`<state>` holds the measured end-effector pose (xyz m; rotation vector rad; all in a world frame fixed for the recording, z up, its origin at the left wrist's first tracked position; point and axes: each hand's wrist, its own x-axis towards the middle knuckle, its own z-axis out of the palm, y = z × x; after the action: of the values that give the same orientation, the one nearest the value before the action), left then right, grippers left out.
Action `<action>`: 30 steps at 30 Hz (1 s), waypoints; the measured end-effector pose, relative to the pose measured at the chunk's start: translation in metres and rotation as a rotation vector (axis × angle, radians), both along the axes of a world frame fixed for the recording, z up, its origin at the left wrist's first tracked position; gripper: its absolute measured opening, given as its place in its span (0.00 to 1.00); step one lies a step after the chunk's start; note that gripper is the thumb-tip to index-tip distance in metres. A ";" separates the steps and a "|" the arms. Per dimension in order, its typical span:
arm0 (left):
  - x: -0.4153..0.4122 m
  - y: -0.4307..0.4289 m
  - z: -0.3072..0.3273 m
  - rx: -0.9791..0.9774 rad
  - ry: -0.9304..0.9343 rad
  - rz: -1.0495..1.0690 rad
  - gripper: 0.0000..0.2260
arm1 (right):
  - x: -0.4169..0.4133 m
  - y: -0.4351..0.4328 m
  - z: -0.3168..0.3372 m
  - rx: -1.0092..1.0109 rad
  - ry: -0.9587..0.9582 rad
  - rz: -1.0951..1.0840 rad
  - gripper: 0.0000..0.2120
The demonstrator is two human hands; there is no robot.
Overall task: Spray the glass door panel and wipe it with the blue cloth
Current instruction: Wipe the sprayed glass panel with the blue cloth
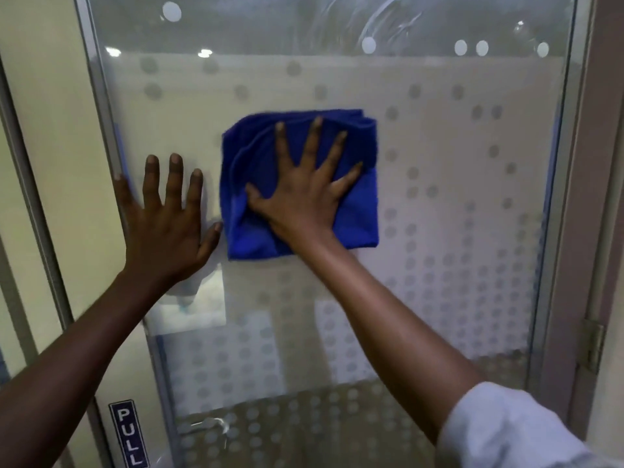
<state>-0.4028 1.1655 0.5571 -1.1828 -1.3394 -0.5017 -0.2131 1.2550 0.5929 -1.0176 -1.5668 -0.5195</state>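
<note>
The glass door panel (439,184) fills the view, frosted with a pattern of grey dots. A folded blue cloth (358,211) lies flat against the glass near its middle. My right hand (300,194) presses on the cloth with fingers spread wide. My left hand (165,224) rests flat on the bare glass just left of the cloth, fingers apart, holding nothing. Wet streaks show on the clear glass at the top right. No spray bottle is in view.
A metal frame (101,136) borders the panel on the left, with a blue PULL sign (130,434) low down. A door handle (209,425) shows through the glass at the bottom. A hinge (592,342) sits on the right frame.
</note>
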 end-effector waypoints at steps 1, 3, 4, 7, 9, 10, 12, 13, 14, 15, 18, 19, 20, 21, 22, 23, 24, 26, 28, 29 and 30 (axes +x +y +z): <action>0.000 -0.001 0.000 -0.002 -0.006 -0.012 0.34 | -0.004 -0.001 -0.016 0.034 -0.047 0.014 0.48; -0.001 -0.002 0.000 -0.001 -0.017 -0.030 0.33 | -0.002 0.001 -0.048 0.088 -0.113 0.041 0.48; -0.001 -0.002 0.000 0.000 -0.016 -0.028 0.33 | 0.002 0.004 -0.062 0.106 -0.139 0.047 0.48; -0.002 -0.002 0.000 0.006 0.002 -0.017 0.34 | 0.031 0.019 -0.094 0.115 -0.167 0.014 0.47; -0.002 0.000 0.000 0.021 0.019 -0.010 0.34 | 0.060 0.033 -0.101 0.032 -0.090 -0.028 0.48; -0.003 0.000 -0.001 0.029 0.025 -0.006 0.34 | 0.073 0.039 -0.100 -0.040 -0.033 -0.051 0.49; -0.002 0.002 -0.001 0.046 0.031 0.001 0.36 | 0.090 0.044 -0.088 -0.180 0.074 -0.082 0.50; -0.002 0.003 -0.001 0.052 0.033 0.003 0.36 | 0.093 0.044 -0.078 -0.229 0.118 -0.084 0.49; -0.001 0.003 -0.001 0.056 0.036 0.003 0.36 | 0.093 0.043 -0.067 -0.260 0.159 -0.078 0.49; 0.000 0.002 -0.001 0.059 0.039 0.005 0.37 | 0.090 0.041 -0.055 -0.278 0.195 -0.069 0.48; 0.003 0.001 -0.001 0.062 0.041 0.029 0.37 | 0.069 0.033 -0.017 -0.257 0.232 -0.048 0.48; 0.004 0.000 -0.001 0.058 0.035 0.037 0.37 | 0.058 0.028 -0.007 -0.223 0.207 -0.041 0.48; 0.006 0.000 -0.001 0.050 0.022 0.043 0.37 | 0.048 0.022 0.000 -0.178 0.158 -0.030 0.48; 0.007 -0.001 -0.001 0.036 0.004 0.048 0.36 | 0.037 0.015 0.004 -0.128 0.089 -0.017 0.49; 0.008 -0.002 -0.001 0.018 -0.015 0.051 0.35 | 0.028 0.008 0.004 -0.083 0.014 -0.004 0.49; 0.008 -0.004 0.000 -0.006 -0.033 0.050 0.34 | 0.021 0.003 0.002 -0.053 -0.049 0.008 0.49; 0.008 -0.006 0.000 -0.033 -0.052 0.039 0.33 | 0.017 -0.001 -0.001 -0.041 -0.091 0.020 0.49; 0.013 -0.012 0.000 -0.072 -0.112 -0.014 0.31 | 0.018 -0.006 -0.007 -0.061 -0.123 0.056 0.47; 0.029 -0.015 0.000 -0.061 -0.227 -0.065 0.31 | 0.025 -0.008 -0.006 -0.082 -0.132 0.130 0.43; 0.041 -0.015 0.000 -0.044 -0.302 -0.071 0.32 | 0.030 -0.009 -0.005 -0.086 -0.132 0.179 0.39; 0.055 -0.014 0.000 -0.021 -0.380 -0.066 0.32 | 0.036 -0.009 -0.003 -0.088 -0.128 0.225 0.35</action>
<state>-0.3482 1.1518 0.5568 -1.1904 -1.6330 -0.7910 -0.1773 1.2455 0.5899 -0.8729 -1.8054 -0.3683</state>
